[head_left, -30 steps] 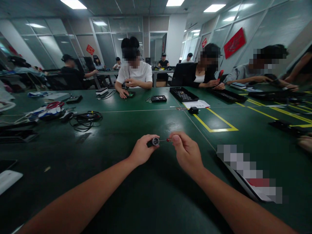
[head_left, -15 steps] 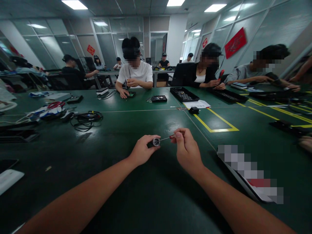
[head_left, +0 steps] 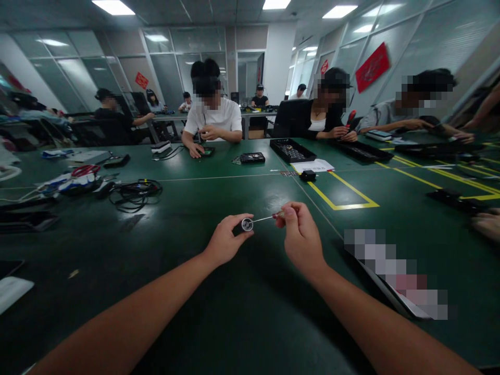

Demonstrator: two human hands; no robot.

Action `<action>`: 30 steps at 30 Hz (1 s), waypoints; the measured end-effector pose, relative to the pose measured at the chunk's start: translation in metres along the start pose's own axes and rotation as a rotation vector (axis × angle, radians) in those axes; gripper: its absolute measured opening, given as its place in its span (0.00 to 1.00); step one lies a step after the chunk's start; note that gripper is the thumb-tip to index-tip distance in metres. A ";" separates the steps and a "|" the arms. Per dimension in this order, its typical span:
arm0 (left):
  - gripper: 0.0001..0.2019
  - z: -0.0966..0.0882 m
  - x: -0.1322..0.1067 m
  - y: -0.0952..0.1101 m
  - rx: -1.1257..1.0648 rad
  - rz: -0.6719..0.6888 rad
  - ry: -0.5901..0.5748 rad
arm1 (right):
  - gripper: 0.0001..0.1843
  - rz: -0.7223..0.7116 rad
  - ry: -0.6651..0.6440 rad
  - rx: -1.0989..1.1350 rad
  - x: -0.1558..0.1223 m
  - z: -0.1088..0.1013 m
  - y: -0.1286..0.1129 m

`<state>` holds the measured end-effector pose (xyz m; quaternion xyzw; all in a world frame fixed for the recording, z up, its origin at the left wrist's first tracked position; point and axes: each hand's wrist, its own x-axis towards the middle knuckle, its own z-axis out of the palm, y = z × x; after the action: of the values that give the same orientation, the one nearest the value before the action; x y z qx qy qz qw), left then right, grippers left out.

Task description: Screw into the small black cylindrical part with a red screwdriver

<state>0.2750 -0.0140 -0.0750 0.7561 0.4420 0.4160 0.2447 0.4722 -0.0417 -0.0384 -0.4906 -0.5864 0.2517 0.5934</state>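
Two bare hands bring a slim screwdriver (head_left: 278, 214) to a small dark cylinder (head_left: 247, 224) above a green counter (head_left: 234, 323).

In the head view, the left hand (head_left: 224, 242) has its thumb and fingers clamped on the cylinder, its silvery round end facing the wearer; the right hand (head_left: 302, 237) pinches the screwdriver's reddish handle between thumb and fingers, the thin shaft slanting down to the silvery end, its tip too small to make out. Beyond the left fingers and to their left lies a tangle of black cables (head_left: 136, 195); beyond the right fingers, a small black block (head_left: 308, 175) sits near a yellow tape outline (head_left: 355, 207). Straight beyond both, a co-worker in white (head_left: 219, 122) sits across the counter.
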 end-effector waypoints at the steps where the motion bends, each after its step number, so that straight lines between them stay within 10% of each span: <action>1: 0.20 0.000 0.000 0.000 -0.004 -0.004 -0.002 | 0.13 -0.025 -0.008 -0.029 -0.001 -0.001 0.000; 30: 0.18 0.003 0.000 -0.004 -0.040 0.019 -0.012 | 0.12 -0.189 -0.125 -0.200 -0.007 -0.007 -0.012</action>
<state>0.2756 -0.0116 -0.0793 0.7577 0.4250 0.4225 0.2583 0.4746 -0.0545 -0.0298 -0.4730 -0.6880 0.1652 0.5249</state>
